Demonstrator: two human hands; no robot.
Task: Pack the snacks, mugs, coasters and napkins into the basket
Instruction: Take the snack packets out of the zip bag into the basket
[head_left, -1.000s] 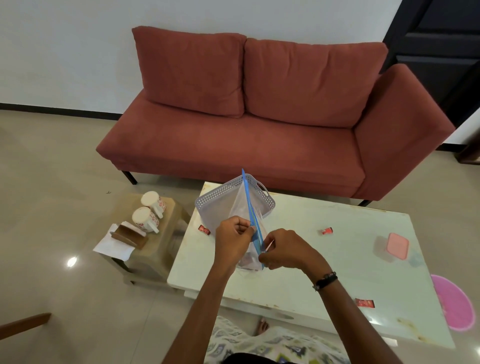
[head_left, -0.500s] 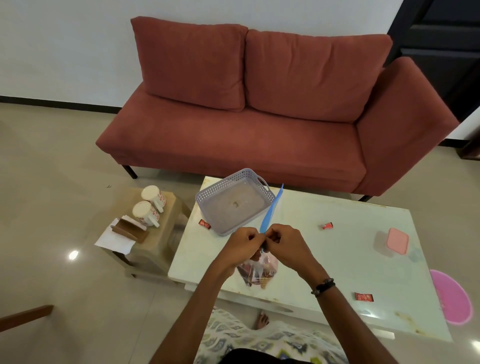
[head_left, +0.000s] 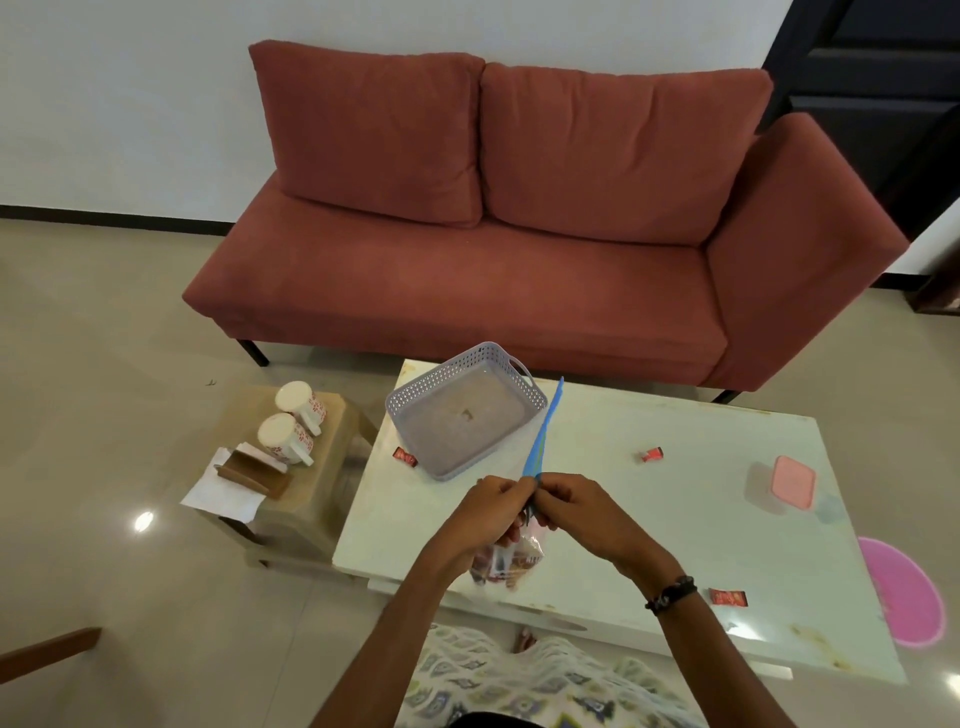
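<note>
I pinch the blue zip strip of a clear snack bag (head_left: 511, 558) with both hands, my left hand (head_left: 498, 512) and right hand (head_left: 576, 512) touching at its near end, each grip closed on the bag. Snacks show inside it. The basket (head_left: 415, 410) sits empty on the far left of the bench (head_left: 675, 519). Loose red snack packets (head_left: 651, 455) lie scattered on the bench. Two mugs (head_left: 288, 436), the wooden coasters (head_left: 249, 470) and a white napkin (head_left: 221, 496) wait on the stool (head_left: 332, 467) at left. I judge that nothing is packed yet.
</note>
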